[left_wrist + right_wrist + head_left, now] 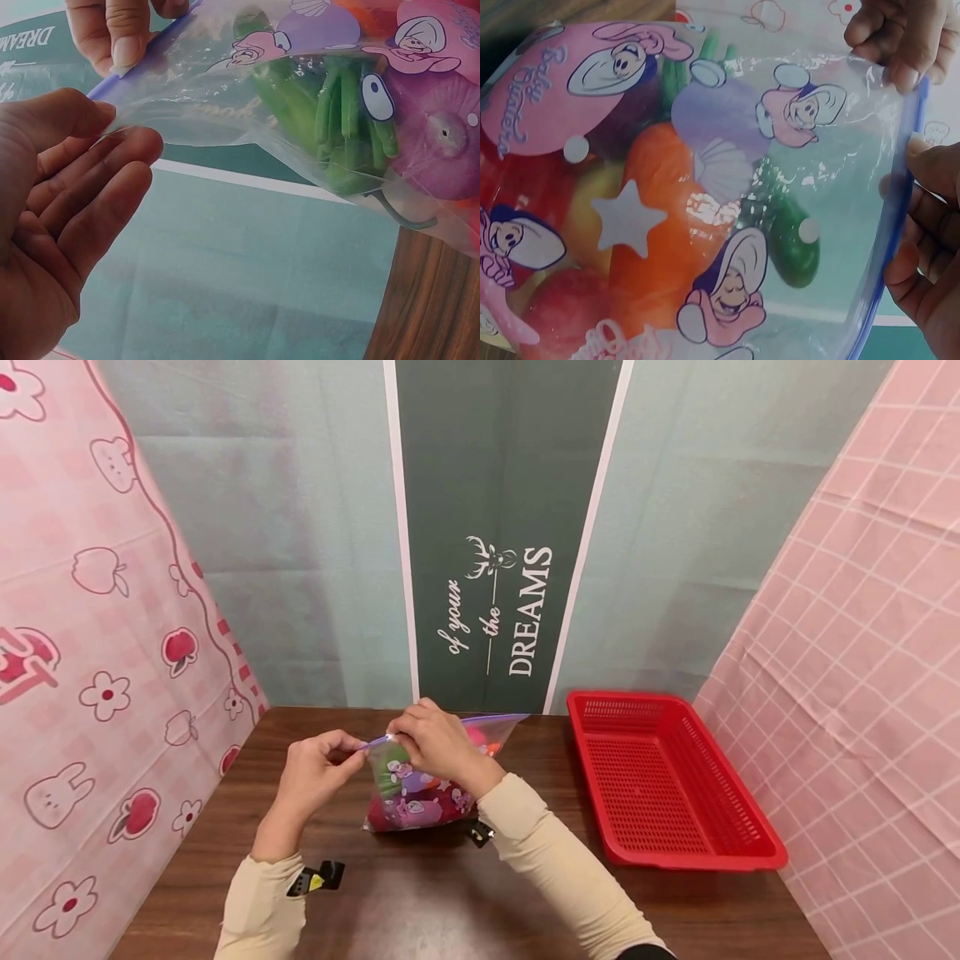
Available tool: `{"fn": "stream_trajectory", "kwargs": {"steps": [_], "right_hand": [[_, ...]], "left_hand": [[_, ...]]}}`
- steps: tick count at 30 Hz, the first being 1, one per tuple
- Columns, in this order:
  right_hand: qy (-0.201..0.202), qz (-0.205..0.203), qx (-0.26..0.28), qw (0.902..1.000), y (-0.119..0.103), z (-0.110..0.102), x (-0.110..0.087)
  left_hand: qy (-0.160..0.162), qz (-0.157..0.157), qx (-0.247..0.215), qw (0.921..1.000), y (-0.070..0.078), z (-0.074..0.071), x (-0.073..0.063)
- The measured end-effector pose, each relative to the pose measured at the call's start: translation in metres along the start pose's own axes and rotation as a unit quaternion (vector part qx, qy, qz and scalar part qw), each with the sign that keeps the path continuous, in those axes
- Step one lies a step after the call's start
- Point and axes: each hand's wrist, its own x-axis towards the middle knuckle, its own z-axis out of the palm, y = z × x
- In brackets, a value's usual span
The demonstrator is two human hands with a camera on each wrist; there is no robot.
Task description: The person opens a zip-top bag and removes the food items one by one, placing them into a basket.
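A clear zip bag [420, 810] printed with pink cartoon figures stands on the wooden table, filled with fruit and vegetable shapes. At the left end of its purple zip strip [870, 300], my left hand [318, 768] pinches the corner between thumb and fingers. Close beside it, my right hand [438, 739] pinches the strip, its thumb at a small white slider [120, 70]. Through the plastic show a bundle of green stalks [349, 112], a round purple piece [442, 150], an orange piece [656, 277] and a small green piece [793, 240].
To the right of the bag sits a red perforated plastic basket [588, 777] on the brown table [405, 893]. Behind hangs a grey-green cloth [300, 568] with lettering. Pink patterned cloths [135, 710] close off both sides.
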Motion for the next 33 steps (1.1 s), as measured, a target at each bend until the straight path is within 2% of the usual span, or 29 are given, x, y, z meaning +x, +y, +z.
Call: {"fn": "stream_trajectory", "kwargs": {"steps": [6, 15, 21, 27, 33], "right_hand": [[0.002, -0.002, 0.009, 1.0000, 0.006, 0.000, -0.005], [0.003, 0.000, 0.008, 1.0000, 0.013, -0.001, -0.011], [-0.001, 0.017, 0.016, 0.9997, 0.020, -0.004, -0.017], [-0.018, 0.036, 0.015, 0.9991, 0.026, -0.005, -0.024], [-0.016, 0.030, 0.023, 0.9992, 0.033, -0.007, -0.031]], "left_hand": [[-0.009, -0.015, -0.003, 0.9998, 0.000, 0.000, -0.002], [-0.021, -0.019, -0.017, 0.9995, -0.001, 0.002, -0.004], [-0.020, -0.031, -0.027, 0.9989, -0.002, 0.004, -0.005], [-0.016, -0.026, -0.019, 0.9993, -0.002, 0.006, -0.009], [-0.022, -0.028, -0.015, 0.9993, -0.002, 0.006, -0.011]]}}
